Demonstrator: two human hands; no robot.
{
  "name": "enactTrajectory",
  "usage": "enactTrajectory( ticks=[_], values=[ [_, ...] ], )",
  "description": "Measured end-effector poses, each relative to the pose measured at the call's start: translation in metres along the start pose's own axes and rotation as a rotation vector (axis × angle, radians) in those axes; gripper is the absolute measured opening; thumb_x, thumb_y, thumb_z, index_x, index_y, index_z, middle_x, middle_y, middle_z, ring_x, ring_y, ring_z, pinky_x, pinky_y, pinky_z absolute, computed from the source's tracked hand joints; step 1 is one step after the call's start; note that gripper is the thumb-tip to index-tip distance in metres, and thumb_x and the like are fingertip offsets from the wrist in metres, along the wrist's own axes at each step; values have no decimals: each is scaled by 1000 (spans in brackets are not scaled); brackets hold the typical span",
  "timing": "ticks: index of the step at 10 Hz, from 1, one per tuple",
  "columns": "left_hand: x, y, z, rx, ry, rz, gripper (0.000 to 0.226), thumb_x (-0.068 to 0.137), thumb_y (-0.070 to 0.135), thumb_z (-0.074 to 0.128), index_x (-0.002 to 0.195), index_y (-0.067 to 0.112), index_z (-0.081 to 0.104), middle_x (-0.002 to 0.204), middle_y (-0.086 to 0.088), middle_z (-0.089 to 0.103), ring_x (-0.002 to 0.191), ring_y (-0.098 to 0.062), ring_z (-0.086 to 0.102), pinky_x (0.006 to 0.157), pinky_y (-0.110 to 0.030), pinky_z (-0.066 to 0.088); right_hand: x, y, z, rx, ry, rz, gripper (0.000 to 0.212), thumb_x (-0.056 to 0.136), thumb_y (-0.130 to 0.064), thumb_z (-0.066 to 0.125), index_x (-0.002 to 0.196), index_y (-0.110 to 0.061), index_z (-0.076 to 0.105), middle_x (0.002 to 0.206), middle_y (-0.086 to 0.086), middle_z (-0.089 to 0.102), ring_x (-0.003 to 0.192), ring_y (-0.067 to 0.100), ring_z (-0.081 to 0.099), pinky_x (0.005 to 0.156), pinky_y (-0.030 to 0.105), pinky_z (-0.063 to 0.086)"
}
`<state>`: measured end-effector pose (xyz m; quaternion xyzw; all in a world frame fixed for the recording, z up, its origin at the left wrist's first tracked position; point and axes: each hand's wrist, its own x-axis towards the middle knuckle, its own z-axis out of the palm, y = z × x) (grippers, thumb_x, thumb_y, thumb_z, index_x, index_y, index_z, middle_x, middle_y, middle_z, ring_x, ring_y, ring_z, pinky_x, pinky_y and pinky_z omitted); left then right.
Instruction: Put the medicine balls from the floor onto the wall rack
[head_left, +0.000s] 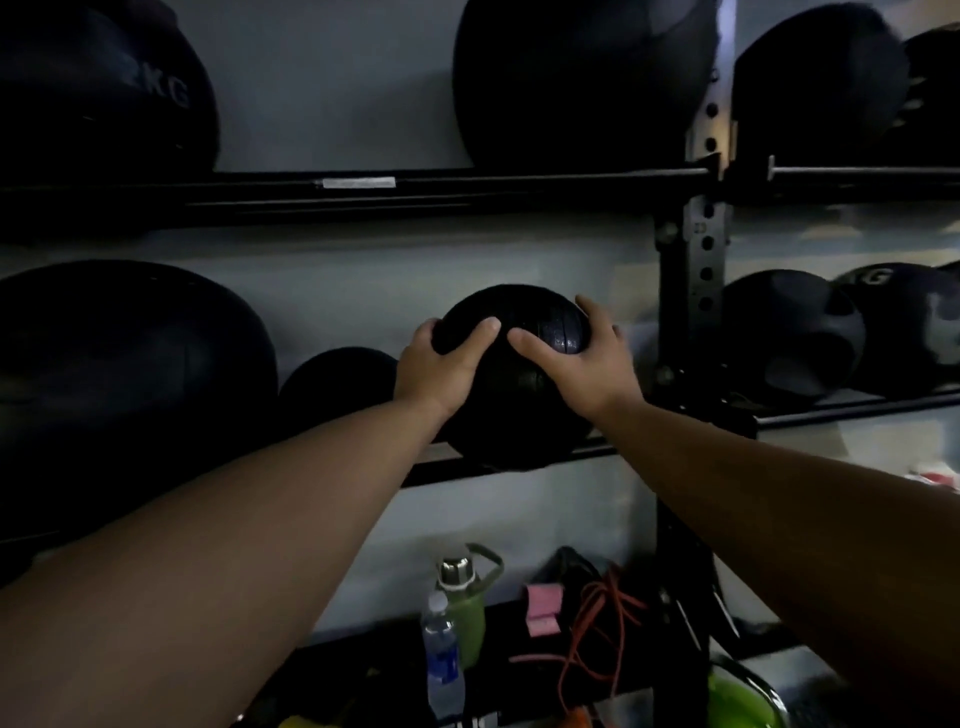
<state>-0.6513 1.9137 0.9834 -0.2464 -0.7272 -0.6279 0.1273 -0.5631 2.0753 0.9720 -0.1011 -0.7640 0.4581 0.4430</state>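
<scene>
Hands are gripping a black, ribbed rubber medicine ball (519, 384) that is sitting on the middle rail of the dark metal wall rack (363, 189), just left of the perforated grey upright post (701, 249). Your left hand (441, 364) is pressing on the ball's upper left side with its fingers curled over the top, and your right hand (582, 358) is cupping the upper right side, fingers spread wide across the surface; both are holding the ball between them. Just beside it on the left, a smaller black ball (337, 379) is resting on the same rail, and next to that a large dark soft ball (130, 364) is filling the shelf. More dark balls are sitting on the upper rail and to the right of the post. Below, a clear plastic water bottle (441, 660), a green flask with a steel cap (465, 603) and an orange cord (597, 634) are lying on the lowest shelf.
</scene>
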Motion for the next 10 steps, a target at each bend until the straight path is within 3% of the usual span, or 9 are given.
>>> enactTrajectory(
  ticks=[1,2,3,5,6,8,9,10],
  values=[
    [46,-47,28,104,-59,17,115,68,95,55,163,30,42,157,-11,54,139,-33,59,109,-38,49,48,50,29,0,-41,11,121,64,-85,77,162,-34,27,160,13,40,145,35,45,116,53,43],
    [81,-83,48,283,-124,28,100,87,87,50,169,35,26,169,-15,37,152,-39,44,116,-42,40,79,89,58,-62,-51,19,107,77,-80,72,162,-30,31,158,16,42,145,39,44,119,51,38],
    [111,-125,65,488,-63,160,78,103,71,39,170,34,27,173,-17,30,156,-42,34,125,-51,33,101,123,101,-223,-70,-39,98,82,-83,57,161,-31,34,158,16,43,142,44,41,118,49,35],
    [120,-137,92,391,54,301,91,87,76,38,159,22,52,160,-13,50,146,-36,48,120,-46,38,123,155,108,-136,69,-62,95,75,-86,52,154,-33,48,145,12,55,133,38,54,112,52,45],
    [118,-131,98,446,81,312,91,85,76,37,157,23,54,159,-11,52,143,-36,51,116,-47,42,124,160,100,-115,43,-44,95,75,-86,53,154,-34,47,145,10,54,133,35,54,112,53,45],
    [93,-117,88,564,-24,281,84,93,71,47,164,26,43,168,-6,41,151,-32,44,120,-50,42,103,153,77,-144,-99,-13,101,75,-88,53,160,-36,34,155,9,46,140,36,49,115,49,42],
    [82,-96,74,697,-135,199,83,100,68,48,170,31,26,178,-3,28,158,-34,36,124,-51,38,96,135,53,-290,-257,29,100,81,-89,50,164,-40,22,158,14,42,140,43,49,114,53,42],
    [70,-73,65,811,-202,117,86,99,73,47,171,34,21,178,-2,27,156,-35,39,122,-50,40,90,125,28,-330,-317,24,89,88,-85,48,161,-38,28,149,17,49,134,44,55,110,54,47]
  ],
)
